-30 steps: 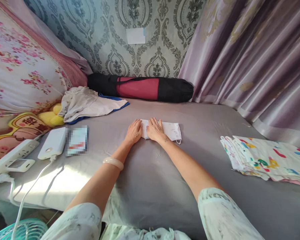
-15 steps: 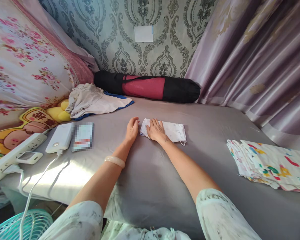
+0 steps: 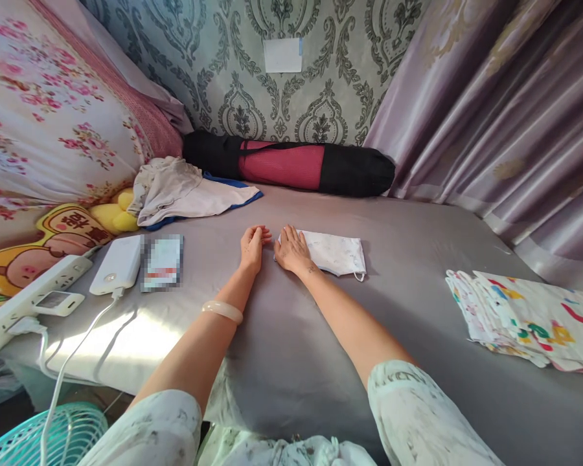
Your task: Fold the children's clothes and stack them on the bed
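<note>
A small folded white cloth (image 3: 337,252) lies on the grey bedsheet (image 3: 291,336). My right hand (image 3: 290,248) lies flat on the cloth's left end, fingers stretched out. My left hand (image 3: 251,246) rests on the sheet just left of the cloth, fingers loosely curled and holding nothing I can see. A pale bangle (image 3: 222,310) sits on my left forearm.
A stack of colourful patterned cloths (image 3: 525,320) lies at the right. A power bank (image 3: 116,264), a small packet (image 3: 162,261) and a power strip (image 3: 29,301) lie at the left. A black and red roll bag (image 3: 291,165) and crumpled clothes (image 3: 184,193) lie at the back. A fan (image 3: 43,440) stands at the lower left.
My left hand has come off the cloth's left end and now rests on the sheet beside it. My right hand slid slightly left on the cloth.
</note>
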A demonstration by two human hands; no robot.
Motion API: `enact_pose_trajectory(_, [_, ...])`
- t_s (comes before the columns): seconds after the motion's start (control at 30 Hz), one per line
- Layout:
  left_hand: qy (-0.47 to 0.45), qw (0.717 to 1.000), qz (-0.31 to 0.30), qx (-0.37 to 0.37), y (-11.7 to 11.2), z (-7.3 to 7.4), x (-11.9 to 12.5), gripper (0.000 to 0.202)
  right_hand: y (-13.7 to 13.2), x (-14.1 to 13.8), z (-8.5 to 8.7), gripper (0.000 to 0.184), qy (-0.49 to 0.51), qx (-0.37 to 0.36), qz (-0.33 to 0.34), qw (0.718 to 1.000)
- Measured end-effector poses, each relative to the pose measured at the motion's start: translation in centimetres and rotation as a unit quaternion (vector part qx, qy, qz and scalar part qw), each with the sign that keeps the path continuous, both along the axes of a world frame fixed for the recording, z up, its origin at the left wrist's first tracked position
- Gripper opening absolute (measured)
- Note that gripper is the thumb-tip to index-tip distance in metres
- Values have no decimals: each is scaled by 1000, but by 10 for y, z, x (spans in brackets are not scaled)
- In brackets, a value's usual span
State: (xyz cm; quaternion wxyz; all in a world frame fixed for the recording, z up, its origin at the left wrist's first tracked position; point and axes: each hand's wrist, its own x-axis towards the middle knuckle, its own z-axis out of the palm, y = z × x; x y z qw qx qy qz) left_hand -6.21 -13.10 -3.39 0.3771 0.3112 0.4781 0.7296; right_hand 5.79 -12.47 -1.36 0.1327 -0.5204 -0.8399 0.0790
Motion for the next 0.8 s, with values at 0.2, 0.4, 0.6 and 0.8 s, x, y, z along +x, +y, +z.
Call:
enact_pose_trajectory(0.2, [-13,1000,-6,4,2,-1,-1,24,5,4,7,57,-1,-29,18,999])
enact_pose_trajectory(0.4, [-2,1000,-9,0,2,-3,-1,30,9,37,19,56,-21,-4,-14,1000])
enact_pose_trajectory(0.6, [4,1000,-10,-9,2,-2,-1,30,2,57,5,53,-44,25,-32,998])
enact_pose_trajectory(0.8, [21,1000,-7,-17,2,-3,-2,32,0,54,3,52,-37,30,-39,998])
